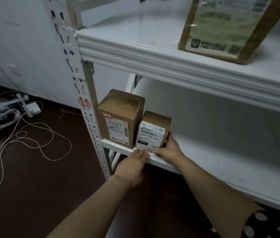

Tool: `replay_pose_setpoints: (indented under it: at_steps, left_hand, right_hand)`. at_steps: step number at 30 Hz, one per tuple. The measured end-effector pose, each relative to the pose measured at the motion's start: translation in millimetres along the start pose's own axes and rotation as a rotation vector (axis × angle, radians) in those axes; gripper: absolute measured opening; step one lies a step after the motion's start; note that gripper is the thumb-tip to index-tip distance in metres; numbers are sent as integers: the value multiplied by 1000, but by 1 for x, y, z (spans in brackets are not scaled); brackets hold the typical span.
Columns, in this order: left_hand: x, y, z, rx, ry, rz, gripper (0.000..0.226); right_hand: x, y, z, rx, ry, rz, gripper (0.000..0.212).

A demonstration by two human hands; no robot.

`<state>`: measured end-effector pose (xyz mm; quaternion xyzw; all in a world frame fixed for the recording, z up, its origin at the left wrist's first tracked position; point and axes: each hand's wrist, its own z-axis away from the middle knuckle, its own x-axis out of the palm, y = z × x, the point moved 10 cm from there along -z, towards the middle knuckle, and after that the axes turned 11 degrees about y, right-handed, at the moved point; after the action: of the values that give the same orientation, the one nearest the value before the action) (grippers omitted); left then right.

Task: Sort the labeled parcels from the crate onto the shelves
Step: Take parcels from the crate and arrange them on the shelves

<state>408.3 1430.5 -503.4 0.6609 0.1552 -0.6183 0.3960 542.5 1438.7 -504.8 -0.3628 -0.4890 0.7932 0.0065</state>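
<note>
From the head camera, the step in hand looks like the placing of one parcel: the small parcel (153, 133) stands upright at the front left of the lower shelf (213, 157), just beside a taller brown parcel (120, 119) that sits against the corner post (91, 107), the two touching or very nearly so. The right hand (168, 148) wraps round the small parcel's right side and lower front corner, fingers curled against the cardboard. The left hand (133, 163) lies flat with straight fingers, their tips at the bottom edge of the parcel's label and the shelf lip, pressing or steadying and not gripping. The small parcel is a brown carton whose front is almost covered by a white shipping label with a barcode, the code 060-06B-A05, a black 060 block and a small red-ringed mark at the bottom that I cannot read. A red-ringed tag (84, 103) on the post reads 3-3. As I judge it, the next move calls for squaring the carton up with its neighbour, label facing out, then letting go and going back to the crate, which is not in view. A large taped parcel (230, 28) rests on the upper shelf (135, 48).
</note>
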Motion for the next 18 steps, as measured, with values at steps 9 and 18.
replay_pose_setpoints:
  at_steps: [9, 18]
  left_hand:
    - [-65, 48, 43, -55, -86, -29, 65]
    - [-144, 179, 94, 162, -179, -138, 58]
  right_hand:
    - [-65, 14, 85, 177, -44, 84, 99]
    - [-188, -12, 228, 275, 41, -24, 67]
